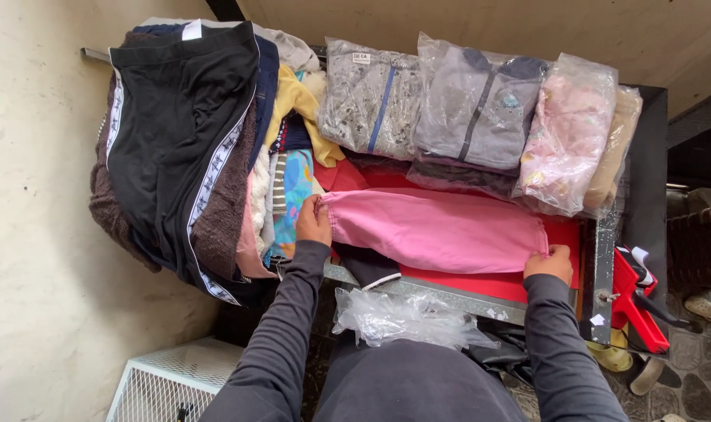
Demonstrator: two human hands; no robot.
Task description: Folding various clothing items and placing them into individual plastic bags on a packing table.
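A folded pink knit garment [440, 230] lies lengthwise across the red-topped surface [492, 285], near its front metal edge. The left hand [314, 223] pinches its gathered end in a closed grip; the right hand [549, 264] pinches the opposite corner. The cloth looks soft, light and limp, likely to sag unless held at both ends. Behind it stand crinkly clear plastic bags of folded clothes [474, 109]; left lies a heap of loose garments topped by black striped shorts [175, 133].
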